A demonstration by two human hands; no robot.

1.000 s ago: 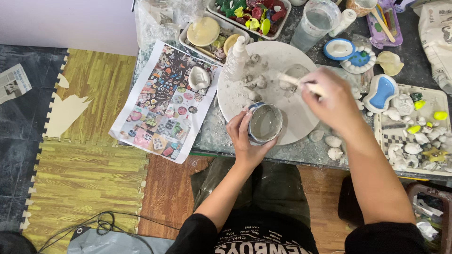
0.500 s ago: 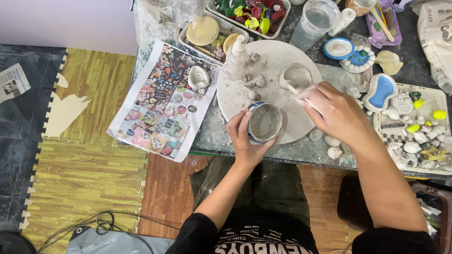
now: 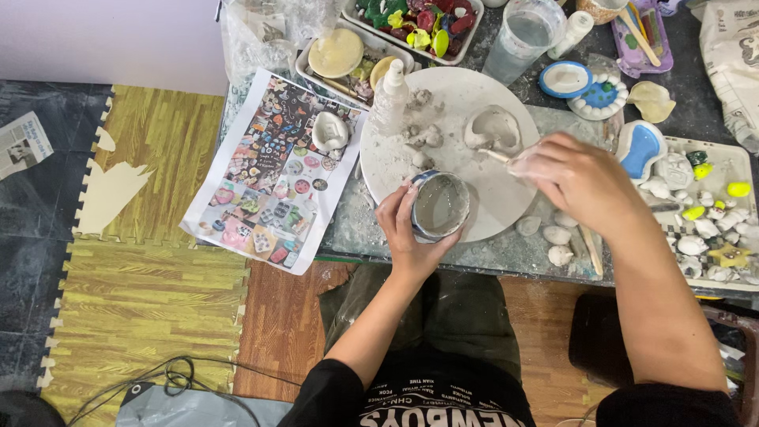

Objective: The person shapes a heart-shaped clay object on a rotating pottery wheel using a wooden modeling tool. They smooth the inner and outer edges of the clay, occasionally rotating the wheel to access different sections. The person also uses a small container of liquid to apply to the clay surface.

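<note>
While the left hand point(image 3: 407, 233) wraps its fingers around a small round cup point(image 3: 439, 207) of grey liquid, the cup sits at the near edge of a round white board point(image 3: 466, 103), close to the table's front edge point(image 3: 474, 269). The right hand point(image 3: 581, 178) hovers just right of the cup, over the board's right rim, fingers pinched shut on a thin pale stick point(image 3: 498, 156) whose tip points toward a heart-shaped white mould point(image 3: 492, 128) on the board. Small grey lumps point(image 3: 423, 138) and a white spray bottle point(image 3: 391, 95) crowd the board's left half, leaving bare surface only around the cup. Left of the board, a printed sheet of colourful pictures point(image 3: 269, 182) overhangs the table edge, with a small white mould point(image 3: 330, 131) resting on it. To the right, a tray of small white casts point(image 3: 704, 213) lies near the right forearm. Behind the board stand a clear plastic cup point(image 3: 526, 35) and a tray of coloured pieces point(image 3: 415, 20). Below the table edge, wood-patterned foam mats point(image 3: 142, 316) cover the floor.
</note>
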